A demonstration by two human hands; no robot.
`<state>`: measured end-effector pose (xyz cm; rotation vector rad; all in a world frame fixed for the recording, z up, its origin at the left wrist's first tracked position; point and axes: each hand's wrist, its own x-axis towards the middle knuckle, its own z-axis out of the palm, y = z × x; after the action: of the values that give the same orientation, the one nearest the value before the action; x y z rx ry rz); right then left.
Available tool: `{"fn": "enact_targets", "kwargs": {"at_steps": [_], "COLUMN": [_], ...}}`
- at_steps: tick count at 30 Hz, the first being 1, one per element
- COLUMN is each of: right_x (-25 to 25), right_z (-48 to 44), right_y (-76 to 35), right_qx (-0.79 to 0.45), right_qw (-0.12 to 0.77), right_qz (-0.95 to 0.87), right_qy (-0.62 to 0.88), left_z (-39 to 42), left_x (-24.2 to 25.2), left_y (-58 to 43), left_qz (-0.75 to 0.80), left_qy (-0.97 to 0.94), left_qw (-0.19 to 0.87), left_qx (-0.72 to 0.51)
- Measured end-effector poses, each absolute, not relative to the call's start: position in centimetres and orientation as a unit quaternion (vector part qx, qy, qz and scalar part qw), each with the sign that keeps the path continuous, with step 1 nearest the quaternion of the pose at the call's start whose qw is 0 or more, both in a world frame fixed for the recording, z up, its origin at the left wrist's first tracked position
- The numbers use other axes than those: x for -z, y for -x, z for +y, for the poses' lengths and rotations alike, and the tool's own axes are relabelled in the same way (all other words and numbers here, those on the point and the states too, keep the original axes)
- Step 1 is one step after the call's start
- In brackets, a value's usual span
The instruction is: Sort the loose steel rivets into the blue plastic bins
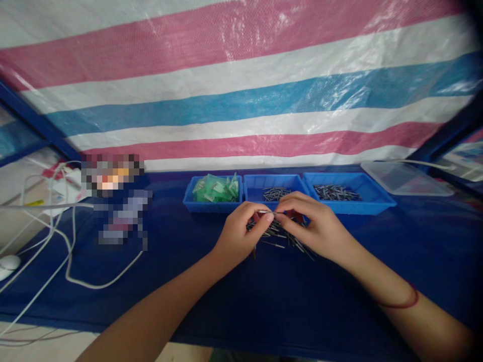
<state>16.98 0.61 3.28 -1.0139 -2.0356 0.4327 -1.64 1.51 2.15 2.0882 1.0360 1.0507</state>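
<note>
My left hand (241, 231) and my right hand (309, 223) meet over a loose pile of thin metal pins (281, 239) on the blue table cloth (264, 291). Both hands pinch the ends of one thin metal pin (266, 212) held level between their fingertips, just in front of the middle blue tray (251, 193). A red string sits round my right wrist.
Three blue trays stand in a row behind the hands: the left tray (188, 201) holds green packets, the middle one and the right tray (377, 198) hold metal pins. A clear plastic lid (405, 178) lies far right. White cables (68, 261) and a mouse (8, 262) lie at left.
</note>
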Motion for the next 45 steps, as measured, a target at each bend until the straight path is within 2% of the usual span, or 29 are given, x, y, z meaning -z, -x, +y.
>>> {"fn": "enact_targets", "kwargs": {"at_steps": [3,6,9,12,17,23,26,32,35,40,45], "right_x": [-3.8,-3.9,-3.4,-2.6,-2.6,-3.6,-4.0,-3.8,-3.3,-2.8,-3.2], "right_z": [1.0,1.9,3.1,4.0,3.6,1.9,1.4,0.6,0.4,0.5,0.6], "right_y": [-18.1,-20.5,-23.2,-24.6,-23.1,-20.2,-19.7,-17.9,-16.9,-16.6,-16.8], "right_qx": [-0.103,-0.007,0.081,0.121,0.123,0.050,-0.037,-0.181,-0.226,-0.273,-0.324], "right_qw": [0.399,0.392,0.344,0.299,0.336,0.374,0.363,0.318,0.307,0.342,0.423], "right_qz": [-0.804,-0.763,-0.715,-0.707,-0.710,-0.747,-0.782,-0.820,-0.829,-0.783,-0.712], "right_qy": [0.428,0.514,0.603,0.629,0.606,0.547,0.506,0.441,0.410,0.442,0.457], "left_z": [1.5,1.3,1.1,0.9,0.9,0.8,1.1,1.9,1.9,1.5,1.4], "left_x": [-2.2,-2.1,-1.8,-1.3,-0.7,-0.7,-1.2,-1.4,-1.2,-1.4,-1.4], "left_y": [1.9,2.3,2.4,2.3,2.0,1.7,1.7,1.7,1.5,1.3,1.2], "left_qz": [0.384,0.367,0.339,0.309,0.292,0.307,0.341,0.405,0.403,0.384,0.389], "left_qy": [-0.816,-0.874,-0.912,-0.933,-0.944,-0.937,-0.913,-0.781,-0.721,-0.662,-0.624], "left_qw": [0.264,0.180,0.122,0.099,0.076,0.068,0.109,0.284,0.365,0.460,0.509], "left_qx": [-0.343,-0.263,-0.196,-0.155,-0.136,-0.154,-0.197,-0.381,-0.430,-0.451,-0.448]}}
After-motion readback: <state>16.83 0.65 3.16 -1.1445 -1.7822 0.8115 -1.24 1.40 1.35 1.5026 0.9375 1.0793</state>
